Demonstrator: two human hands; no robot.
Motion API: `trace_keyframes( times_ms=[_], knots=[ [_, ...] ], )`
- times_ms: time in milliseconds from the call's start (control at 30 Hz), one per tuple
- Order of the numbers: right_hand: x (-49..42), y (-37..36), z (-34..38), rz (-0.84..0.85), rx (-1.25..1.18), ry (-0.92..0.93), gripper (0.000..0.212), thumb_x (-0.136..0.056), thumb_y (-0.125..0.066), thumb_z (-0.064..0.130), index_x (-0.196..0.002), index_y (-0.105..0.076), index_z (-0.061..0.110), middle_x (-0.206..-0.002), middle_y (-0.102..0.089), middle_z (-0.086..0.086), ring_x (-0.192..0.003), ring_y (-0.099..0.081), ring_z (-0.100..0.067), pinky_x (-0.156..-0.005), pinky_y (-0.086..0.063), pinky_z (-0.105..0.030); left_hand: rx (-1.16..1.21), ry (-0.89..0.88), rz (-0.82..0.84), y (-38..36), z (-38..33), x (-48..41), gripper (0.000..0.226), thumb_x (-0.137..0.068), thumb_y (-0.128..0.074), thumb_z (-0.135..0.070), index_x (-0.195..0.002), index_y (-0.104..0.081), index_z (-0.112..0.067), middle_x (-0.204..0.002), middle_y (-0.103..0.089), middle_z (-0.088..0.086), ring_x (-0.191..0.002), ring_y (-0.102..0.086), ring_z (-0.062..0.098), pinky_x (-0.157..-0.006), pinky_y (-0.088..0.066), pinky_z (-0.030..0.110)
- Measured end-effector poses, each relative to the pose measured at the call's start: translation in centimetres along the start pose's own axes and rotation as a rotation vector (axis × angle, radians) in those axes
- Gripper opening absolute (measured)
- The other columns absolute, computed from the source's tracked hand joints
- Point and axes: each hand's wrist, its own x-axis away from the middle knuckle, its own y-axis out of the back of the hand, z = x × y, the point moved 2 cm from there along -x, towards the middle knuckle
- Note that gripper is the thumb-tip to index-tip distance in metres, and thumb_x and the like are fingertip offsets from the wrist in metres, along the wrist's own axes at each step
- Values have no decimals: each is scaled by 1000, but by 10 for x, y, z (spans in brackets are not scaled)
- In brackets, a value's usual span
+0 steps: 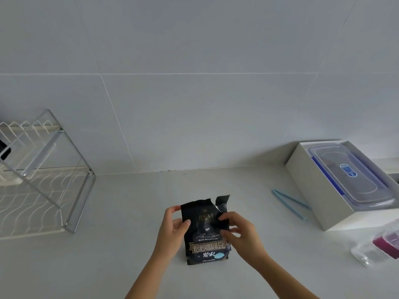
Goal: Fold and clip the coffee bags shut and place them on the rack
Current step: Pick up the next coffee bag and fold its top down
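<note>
A black coffee bag [206, 236] with gold lettering stands upright on the white counter, its torn top open and uneven. My left hand [172, 229] grips the bag's upper left edge, thumb on the front. My right hand [239, 230] pinches the bag's upper right side, just below the torn flap. A light blue sealing clip [289, 200] lies on the counter to the right of the bag, apart from both hands. The two-tier wire rack [54, 169] stands at the left against the wall, with a dark object barely showing on its upper tier at the frame edge.
A white box [306, 182] holding a clear lidded container [349, 173] with blue clasps sits at the right. A clear plastic container [380, 244] with purple contents lies at the far right edge. A tiled wall runs behind the counter.
</note>
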Motion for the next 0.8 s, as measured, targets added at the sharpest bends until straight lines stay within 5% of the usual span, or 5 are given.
trace_keyframes(
  times_ms=[200, 333, 433, 633, 800],
  knots=[
    [5, 7, -1, 15, -24, -24, 42, -79, -65, -4, -92, -63, 36, -85, -69, 2, -83, -66, -12, -72, -57, -22, 25, 75, 28, 0, 10, 4, 37, -90, -56, -11, -121, -43, -27, -81, -76, 3, -78, -71, 11, -68, -49, 18],
    [8, 8, -1, 54, -6, -23, 47, -83, -61, -3, -99, -62, 41, -100, -68, 5, -90, -63, -14, -77, -56, -23, -46, 20, 14, 5, 11, 9, 44, -89, -59, -15, -125, -41, -33, -73, -70, 5, -73, -66, 4, -73, -43, 18],
    [12, 12, -3, 73, 34, -4, 42, -82, -65, 4, -104, -62, 40, -102, -65, 5, -93, -60, -10, -80, -54, -23, -122, -65, 65, 12, 8, 12, 55, -87, -62, -14, -132, -36, -34, -81, -67, 18, -81, -66, 15, -78, -45, 17],
    [25, 2, -13, 53, 70, 11, 47, -76, -72, 14, -108, -57, 44, -112, -47, 12, -105, -49, 2, -85, -47, -18, -422, -238, 156, 4, 17, 20, 51, -79, -71, -23, -117, -51, -50, -114, -41, -10, -114, -37, 1, -99, -32, 23],
    [26, 1, -19, 20, 36, -25, 36, -72, -74, 15, -98, -63, 35, -119, -52, 21, -111, -50, 3, -88, -45, -22, -452, -169, 166, -5, 28, 18, 42, -73, -77, -22, -100, -59, -48, -134, -33, -17, -122, -28, 9, -106, -26, 30]
  ],
)
